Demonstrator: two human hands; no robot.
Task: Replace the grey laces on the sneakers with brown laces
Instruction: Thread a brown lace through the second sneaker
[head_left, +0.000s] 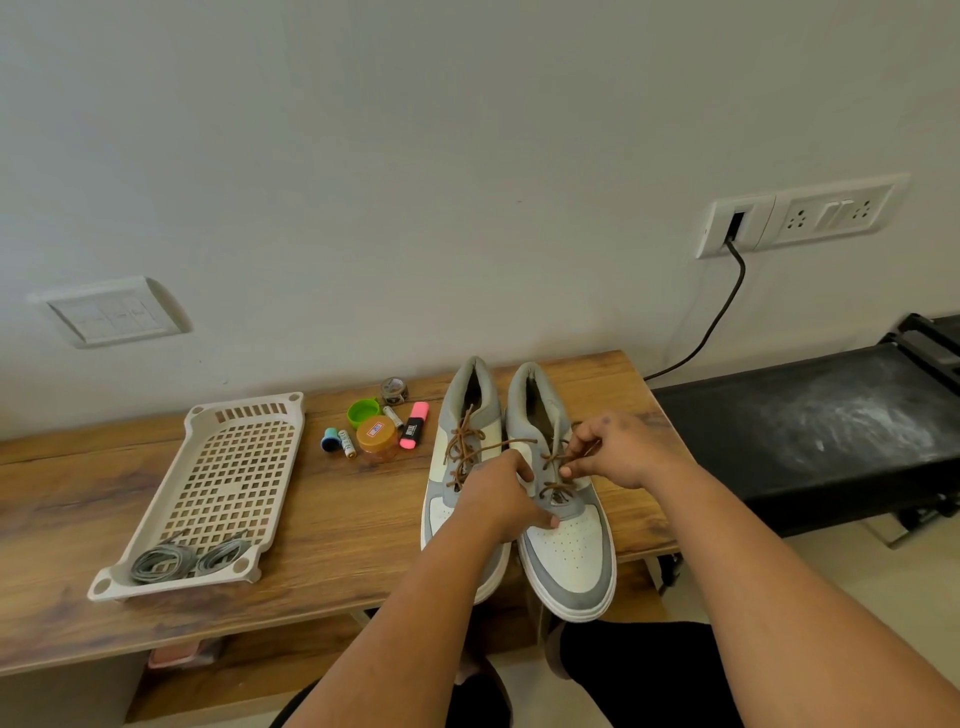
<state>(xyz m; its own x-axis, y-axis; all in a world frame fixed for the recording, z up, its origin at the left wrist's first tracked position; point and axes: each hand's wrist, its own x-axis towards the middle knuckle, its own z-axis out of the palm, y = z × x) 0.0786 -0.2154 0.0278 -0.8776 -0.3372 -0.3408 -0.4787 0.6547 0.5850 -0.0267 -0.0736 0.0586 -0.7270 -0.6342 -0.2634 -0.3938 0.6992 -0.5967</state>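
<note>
In the head view, two grey and white sneakers stand side by side on a wooden table, with their toes toward the person and hanging a little over the near edge. The left sneaker already carries a brown lace through its eyelets, and one loose end of it runs across to the right. The right sneaker has a second brown lace in its lower eyelets. The left hand lies across the gap between the two shoes, its fingers curled at the inner edge of the right sneaker and its thumb pressing on the toe part. The right hand is over the tongue of the right sneaker, and its thumb and forefinger pinch the second brown lace.

On the left part of the table lies a white perforated tray, and the grey laces are bundled in its near end. Between the tray and the shoes are a pink highlighter, an orange-lidded jar, a green cap and batteries.
</note>
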